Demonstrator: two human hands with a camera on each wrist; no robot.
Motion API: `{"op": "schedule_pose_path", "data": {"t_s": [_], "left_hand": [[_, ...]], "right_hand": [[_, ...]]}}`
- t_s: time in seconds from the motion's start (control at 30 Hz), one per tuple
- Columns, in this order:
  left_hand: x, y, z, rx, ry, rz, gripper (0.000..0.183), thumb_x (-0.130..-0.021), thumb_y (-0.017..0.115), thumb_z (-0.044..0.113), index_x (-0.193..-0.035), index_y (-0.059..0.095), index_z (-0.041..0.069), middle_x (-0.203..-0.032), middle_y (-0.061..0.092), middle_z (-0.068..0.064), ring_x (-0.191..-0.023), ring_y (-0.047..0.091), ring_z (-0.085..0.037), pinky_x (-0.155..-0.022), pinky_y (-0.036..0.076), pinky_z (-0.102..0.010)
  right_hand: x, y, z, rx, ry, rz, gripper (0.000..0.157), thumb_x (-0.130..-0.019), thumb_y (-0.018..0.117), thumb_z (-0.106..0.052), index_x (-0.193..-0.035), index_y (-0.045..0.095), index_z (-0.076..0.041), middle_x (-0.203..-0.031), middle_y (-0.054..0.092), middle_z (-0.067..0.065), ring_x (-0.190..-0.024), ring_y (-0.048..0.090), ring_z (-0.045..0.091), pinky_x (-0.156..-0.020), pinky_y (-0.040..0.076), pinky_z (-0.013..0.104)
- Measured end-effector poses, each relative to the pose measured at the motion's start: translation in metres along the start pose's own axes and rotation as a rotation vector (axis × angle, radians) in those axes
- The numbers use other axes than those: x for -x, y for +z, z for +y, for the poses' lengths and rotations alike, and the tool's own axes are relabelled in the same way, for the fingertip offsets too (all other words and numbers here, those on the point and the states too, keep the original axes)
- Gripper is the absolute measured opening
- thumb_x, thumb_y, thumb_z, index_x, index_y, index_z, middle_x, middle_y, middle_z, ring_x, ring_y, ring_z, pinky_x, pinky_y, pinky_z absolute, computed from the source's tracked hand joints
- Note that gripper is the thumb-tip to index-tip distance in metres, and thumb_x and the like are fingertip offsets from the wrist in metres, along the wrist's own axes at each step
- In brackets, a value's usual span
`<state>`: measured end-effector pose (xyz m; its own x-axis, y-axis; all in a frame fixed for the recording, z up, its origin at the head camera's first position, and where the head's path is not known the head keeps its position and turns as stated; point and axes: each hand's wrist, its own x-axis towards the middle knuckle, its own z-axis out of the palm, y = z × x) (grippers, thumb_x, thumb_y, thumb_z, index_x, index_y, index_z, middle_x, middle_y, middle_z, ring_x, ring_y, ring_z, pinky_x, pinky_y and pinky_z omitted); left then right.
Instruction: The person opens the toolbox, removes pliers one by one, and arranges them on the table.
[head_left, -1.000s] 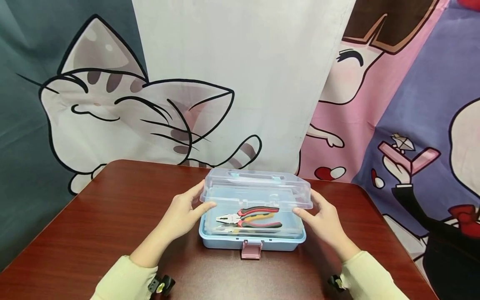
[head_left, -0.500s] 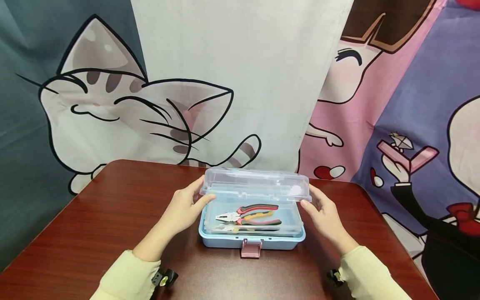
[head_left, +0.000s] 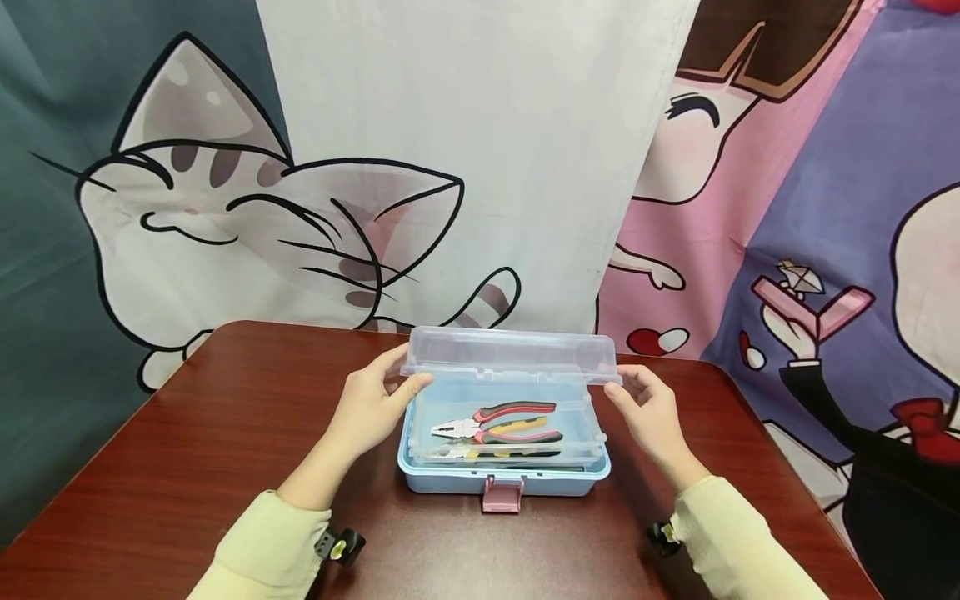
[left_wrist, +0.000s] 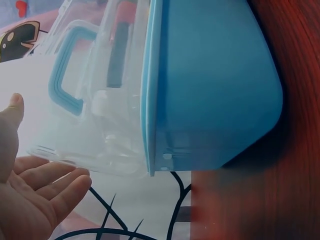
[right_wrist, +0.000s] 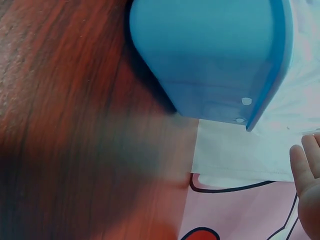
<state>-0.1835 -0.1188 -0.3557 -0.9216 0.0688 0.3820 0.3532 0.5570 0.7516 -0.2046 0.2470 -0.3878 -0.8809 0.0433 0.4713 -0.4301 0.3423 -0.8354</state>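
A light blue toolbox [head_left: 442, 482] with a clear lid [head_left: 513, 350] stands on the table, its lid raised and tilted back. At the lid's left end my left hand [head_left: 372, 402] holds it, thumb at the front corner and fingers behind. My right hand [head_left: 652, 421] holds the right end, thumb at that corner and fingers curled beside it. Combination pliers [head_left: 519, 437] with red-and-black handles lie in the clear upper tray [head_left: 585, 454]. Something yellow shows between their handles. A pink latch [head_left: 502, 493] hangs at the front. In the left wrist view the lid carries a blue handle [left_wrist: 57, 82].
The dark red-brown table [head_left: 247, 417] reaches out on both sides of the box. Behind it hangs a cloth backdrop [head_left: 480, 150] with cartoon figures. Each wrist wears a small black camera, such as the left one [head_left: 343, 547].
Both hands have swung the lid up and farther back, so more of the tray shows. The tray with the pliers has shifted slightly up and back.
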Motion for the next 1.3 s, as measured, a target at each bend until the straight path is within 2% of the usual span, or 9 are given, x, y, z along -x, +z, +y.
{"op": "schedule_pose_path", "data": {"t_s": [0.33,0.53,0.77,1.0,1.17,1.3], "left_hand": [[-0.006,0.005,0.001,0.021,-0.08,0.028,0.06,-0.087,0.063,0.045,-0.134,0.051,0.01,-0.122,0.064,-0.014,-0.106,0.063,-0.025,-0.087,0.054,-0.043],[-0.012,0.009,0.0,0.071,-0.11,0.032,0.059,-0.088,0.063,0.043,-0.133,0.051,0.007,-0.126,0.061,-0.014,-0.113,0.06,-0.025,-0.092,0.052,-0.044],[-0.019,0.009,0.0,0.095,-0.168,-0.003,0.063,-0.09,0.06,0.045,-0.137,0.046,0.006,-0.132,0.055,-0.016,-0.114,0.059,-0.029,-0.094,0.051,-0.044],[-0.025,0.005,0.0,0.041,-0.19,0.007,0.063,-0.088,0.06,0.049,-0.133,0.05,0.006,-0.121,0.062,-0.016,-0.111,0.061,-0.028,-0.091,0.052,-0.045],[-0.032,0.002,0.003,0.017,-0.171,0.014,0.063,-0.088,0.058,0.052,-0.13,0.053,0.005,-0.118,0.064,-0.017,-0.108,0.062,-0.027,-0.091,0.051,-0.045],[-0.036,0.001,0.006,0.009,-0.184,0.0,0.063,-0.088,0.057,0.053,-0.127,0.055,0.004,-0.118,0.064,-0.016,-0.107,0.063,-0.027,-0.09,0.051,-0.045]], "right_hand": [[-0.007,0.001,-0.001,-0.037,0.06,0.019,0.02,-0.087,0.064,-0.003,-0.102,0.06,0.008,-0.085,0.066,-0.021,-0.082,0.062,-0.004,-0.076,0.051,0.01],[-0.012,0.0,-0.005,-0.084,0.074,0.001,0.019,-0.088,0.062,-0.003,-0.1,0.058,0.011,-0.082,0.067,-0.013,-0.075,0.065,0.0,-0.074,0.054,0.014],[-0.014,-0.001,-0.006,-0.058,0.106,0.002,0.01,-0.088,0.065,-0.013,-0.093,0.062,-0.004,-0.082,0.066,-0.013,-0.074,0.065,0.002,-0.075,0.054,0.013],[-0.02,-0.001,-0.009,-0.029,0.128,-0.005,0.005,-0.088,0.066,-0.014,-0.091,0.063,-0.011,-0.081,0.065,-0.014,-0.075,0.065,0.004,-0.074,0.054,0.013],[-0.027,-0.001,-0.014,-0.019,0.145,-0.013,0.013,-0.09,0.064,-0.016,-0.094,0.061,-0.004,-0.08,0.063,-0.016,-0.074,0.064,0.001,-0.074,0.055,0.015],[-0.03,-0.001,-0.016,0.001,0.193,-0.022,0.023,-0.09,0.064,-0.023,-0.096,0.059,-0.001,-0.083,0.062,-0.012,-0.074,0.064,0.0,-0.073,0.055,0.015]]}}
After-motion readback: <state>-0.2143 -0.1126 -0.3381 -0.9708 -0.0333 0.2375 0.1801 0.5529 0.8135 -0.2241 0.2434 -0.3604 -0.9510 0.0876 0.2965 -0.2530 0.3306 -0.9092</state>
